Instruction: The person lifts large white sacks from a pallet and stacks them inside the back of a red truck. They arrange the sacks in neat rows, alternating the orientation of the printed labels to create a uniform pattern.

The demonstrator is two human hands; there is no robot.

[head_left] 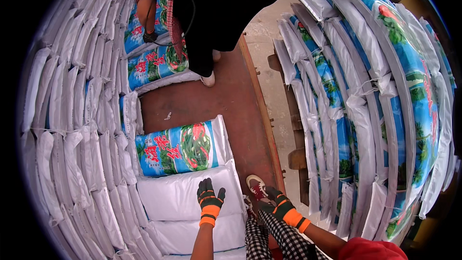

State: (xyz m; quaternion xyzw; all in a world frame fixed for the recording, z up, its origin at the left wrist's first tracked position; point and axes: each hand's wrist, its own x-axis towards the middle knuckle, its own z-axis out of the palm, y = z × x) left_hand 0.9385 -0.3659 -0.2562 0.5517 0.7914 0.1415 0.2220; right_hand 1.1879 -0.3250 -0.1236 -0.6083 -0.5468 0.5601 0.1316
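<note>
My left hand [211,201], in a dark and orange knit glove, is over a plain white sack [178,193]. Its fingers are stretched out and it holds nothing; whether it touches the sack I cannot tell. My right hand [285,208], gloved alike, hangs beside my checked trouser leg [284,238]. Nothing shows in it, and its fingers look apart. Beyond the white sack lies a blue printed sack [180,148] with a picture of green strands and red characters. Another plain white sack [202,235] is closer to me.
Stacked white sacks [77,130] form a wall at left. At right, a tall pile of blue-and-white sacks [370,115] stands on wooden pallets [296,161]. A person in black [224,12] stands ahead by more printed sacks [151,67]. The reddish-brown truck bed [207,103] has a raised edge [262,101].
</note>
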